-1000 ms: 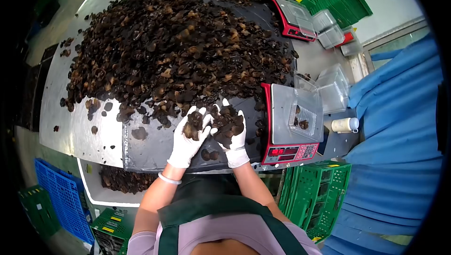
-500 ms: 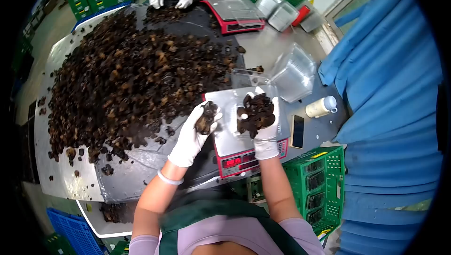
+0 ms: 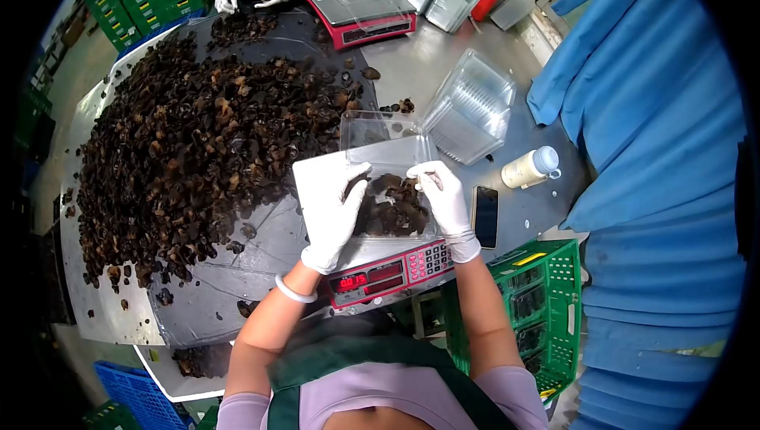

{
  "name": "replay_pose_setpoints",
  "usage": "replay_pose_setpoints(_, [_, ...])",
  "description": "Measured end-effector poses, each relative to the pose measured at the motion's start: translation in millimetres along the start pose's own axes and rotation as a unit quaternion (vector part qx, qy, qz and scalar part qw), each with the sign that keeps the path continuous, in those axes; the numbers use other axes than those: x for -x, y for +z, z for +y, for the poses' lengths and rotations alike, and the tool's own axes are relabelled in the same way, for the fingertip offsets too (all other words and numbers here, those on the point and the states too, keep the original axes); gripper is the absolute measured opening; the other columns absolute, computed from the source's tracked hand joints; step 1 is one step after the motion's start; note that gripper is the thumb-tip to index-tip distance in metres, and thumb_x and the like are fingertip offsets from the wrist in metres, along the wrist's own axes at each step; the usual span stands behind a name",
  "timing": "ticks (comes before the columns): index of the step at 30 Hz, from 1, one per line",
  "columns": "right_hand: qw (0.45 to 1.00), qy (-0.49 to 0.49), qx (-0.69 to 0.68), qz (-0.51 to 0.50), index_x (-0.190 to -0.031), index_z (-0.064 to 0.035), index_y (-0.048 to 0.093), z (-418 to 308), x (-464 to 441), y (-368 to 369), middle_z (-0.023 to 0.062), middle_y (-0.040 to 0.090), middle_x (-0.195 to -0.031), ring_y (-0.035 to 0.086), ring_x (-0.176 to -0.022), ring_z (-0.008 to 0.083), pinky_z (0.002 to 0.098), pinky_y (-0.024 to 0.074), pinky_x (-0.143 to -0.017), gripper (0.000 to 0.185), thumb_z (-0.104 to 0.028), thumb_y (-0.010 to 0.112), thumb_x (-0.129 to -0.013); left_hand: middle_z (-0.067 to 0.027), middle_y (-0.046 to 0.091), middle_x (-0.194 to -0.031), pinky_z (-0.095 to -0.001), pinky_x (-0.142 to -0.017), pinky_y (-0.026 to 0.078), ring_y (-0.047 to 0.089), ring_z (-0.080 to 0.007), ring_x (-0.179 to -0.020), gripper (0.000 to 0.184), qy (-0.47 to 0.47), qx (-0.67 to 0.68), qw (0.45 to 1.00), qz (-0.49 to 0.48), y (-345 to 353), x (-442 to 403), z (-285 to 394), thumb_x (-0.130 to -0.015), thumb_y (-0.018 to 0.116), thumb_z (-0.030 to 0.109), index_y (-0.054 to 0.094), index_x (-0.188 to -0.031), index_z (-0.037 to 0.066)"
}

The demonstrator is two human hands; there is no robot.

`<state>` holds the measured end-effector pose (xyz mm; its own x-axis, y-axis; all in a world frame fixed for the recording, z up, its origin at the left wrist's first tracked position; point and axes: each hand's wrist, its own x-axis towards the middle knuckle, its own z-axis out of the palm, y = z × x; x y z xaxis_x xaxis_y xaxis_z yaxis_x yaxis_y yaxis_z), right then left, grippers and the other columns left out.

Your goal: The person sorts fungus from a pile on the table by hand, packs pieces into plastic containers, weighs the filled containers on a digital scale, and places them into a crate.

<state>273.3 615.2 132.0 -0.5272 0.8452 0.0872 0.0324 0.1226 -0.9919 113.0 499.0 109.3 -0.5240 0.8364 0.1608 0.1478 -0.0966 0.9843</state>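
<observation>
A clear plastic box (image 3: 396, 237) with its lid (image 3: 380, 131) folded open stands on a red-and-silver scale (image 3: 369, 254). Dark wood ear mushrooms (image 3: 400, 218) lie inside, with a gap among them. My left hand (image 3: 334, 212), in a white glove, is at the box's left side, thumb and fingers curled about a dark mushroom piece that is mostly hidden. Over the right side, my gloved right hand (image 3: 445, 200) has its fingertips pinched together at a piece of wood ear. The scale's red display seems to read 0.015.
A large mushroom heap (image 3: 198, 161) covers the table's left. Nested clear boxes (image 3: 471, 105), a bottle (image 3: 530, 167) and a phone (image 3: 484, 216) lie to the right. Across the table, a person in white gloves works near a second scale (image 3: 360, 14). A green crate (image 3: 574, 303) stands below right.
The mushrooms that lay in my right hand are now in the box. Both hands have lowered to its sides, the left one closer in. The view has shifted slightly.
</observation>
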Motion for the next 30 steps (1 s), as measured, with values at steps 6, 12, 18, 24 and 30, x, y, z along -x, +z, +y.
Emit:
replay_pose_setpoints(6, [0.988,0.007,0.136,-0.070,-0.097,-0.0025,0.066,-16.0,4.2,-29.4,0.0022,0.064,-0.086,0.053,-0.070,0.0053,0.0194,0.0438,-0.065,0.013,-0.005,0.055,-0.091,-0.0132,0.061,-0.116,-0.0335,-0.097,0.042,0.056,-0.0204,-0.110,0.033,0.041,-0.105,0.994,0.014,-19.2,16.6,0.9,-0.095,0.052,0.020,0.057,-0.123,0.004])
replay_pose_setpoints(12, [0.991,0.023,0.134,-0.019,-0.090,0.0001,0.067,-27.6,10.6,-49.4,0.0027,0.064,-0.086,0.058,-0.075,0.0076,0.0224,0.0466,-0.068,0.008,-0.006,0.064,-0.085,-0.0122,0.061,-0.117,-0.0326,-0.097,0.043,0.057,-0.0194,-0.110,0.031,-0.077,-0.010,0.979,0.189,-107.0,87.6,8.3,-0.099,0.044,0.019,0.056,-0.121,0.001])
replay_pose_setpoints(18, [0.982,-0.001,0.190,-0.024,-0.094,0.0017,0.066,-35.3,13.1,-29.5,0.0080,0.065,-0.089,0.059,-0.085,0.0137,0.0255,0.0463,-0.076,0.013,0.002,0.060,-0.082,-0.0077,0.062,-0.113,-0.0298,-0.094,0.043,0.057,-0.0160,-0.105,0.025,-0.169,-0.088,0.869,0.457,-212.8,239.0,-24.3,-0.097,0.050,0.014,0.058,-0.116,0.001])
replay_pose_setpoints(24, [0.974,-0.120,0.104,-0.160,-0.091,0.0026,0.065,-70.6,55.4,67.1,0.0125,0.066,-0.093,0.062,-0.088,0.0220,0.0320,0.0482,-0.082,0.013,0.005,0.060,-0.079,-0.0042,0.062,-0.089,-0.0255,-0.078,0.045,0.057,-0.0120,-0.083,0.012,-0.152,-0.265,0.774,0.555,-220.8,296.4,-24.6,-0.089,0.060,0.010,0.064,-0.092,-0.001])
replay_pose_setpoints(30, [0.888,-0.021,0.095,-0.449,-0.098,-0.0034,0.068,-17.9,104.2,216.5,0.0099,0.067,-0.092,0.066,-0.080,0.0170,0.0258,0.0517,-0.073,0.017,-0.006,0.066,-0.082,-0.0094,0.059,-0.100,-0.0381,-0.080,0.047,0.056,-0.0288,-0.090,0.039,-0.068,-0.454,0.865,0.205,-189.9,256.2,-56.0,-0.072,0.070,0.014,0.060,-0.109,0.008])
